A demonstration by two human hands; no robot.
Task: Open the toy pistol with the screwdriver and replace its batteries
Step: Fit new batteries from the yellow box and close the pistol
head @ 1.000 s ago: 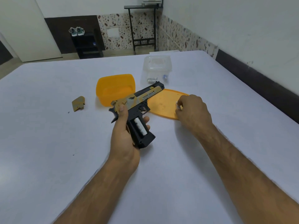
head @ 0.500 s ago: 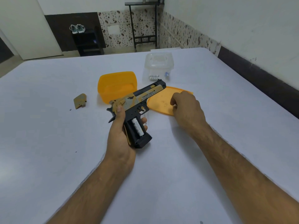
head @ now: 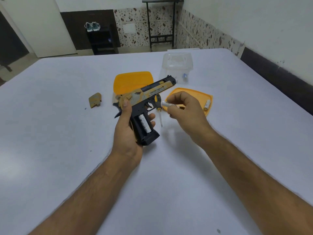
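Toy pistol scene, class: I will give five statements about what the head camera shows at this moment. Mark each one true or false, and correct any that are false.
1. The left hand holds the toy pistol by its grip. True.
2. The grip compartment is empty. False: one white battery sits in it.
3. The right hand pinches a battery. True.
4. The screwdriver is in the right hand. False: it lies on the table.
5. A battery lies on the orange lid. True.

White surface (head: pixel 67 133), orange box (head: pixel 132 81), orange lid (head: pixel 191 94), clear container (head: pixel 177 65), shoes (head: pixel 92 26) on dark shelf (head: pixel 103 41), black stand (head: pixel 160 19).
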